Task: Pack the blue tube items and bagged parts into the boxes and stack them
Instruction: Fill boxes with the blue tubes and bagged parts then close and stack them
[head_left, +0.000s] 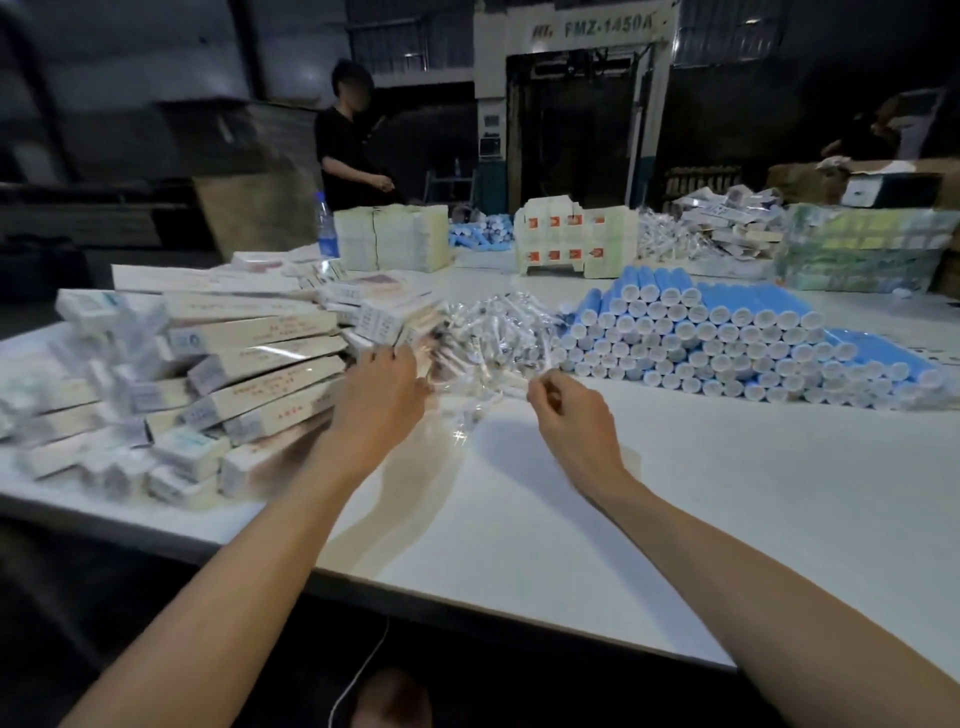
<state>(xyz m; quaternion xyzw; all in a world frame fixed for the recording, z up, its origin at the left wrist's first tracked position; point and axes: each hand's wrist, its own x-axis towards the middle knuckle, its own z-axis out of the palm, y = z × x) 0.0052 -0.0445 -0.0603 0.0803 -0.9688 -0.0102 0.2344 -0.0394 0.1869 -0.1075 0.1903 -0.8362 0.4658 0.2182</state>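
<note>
White worktop lay beneath outstretched arms; right hand pinched a bag, left hand met boxes, its grip unclear.

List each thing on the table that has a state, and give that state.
Blue tubes: stacked lying, capped ends toward the camera.
Bagged parts: loose heap.
Boxes: piled untidily.
Water bottle: upright.
Left hand: at the boxes' edge, grip unclear.
Right hand: pinching one bagged part.

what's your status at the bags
Left hand at the boxes, grip unclear. Right hand pinching a bag from the heap. Tubes stacked to the right, untouched. Nothing in the way.
</note>
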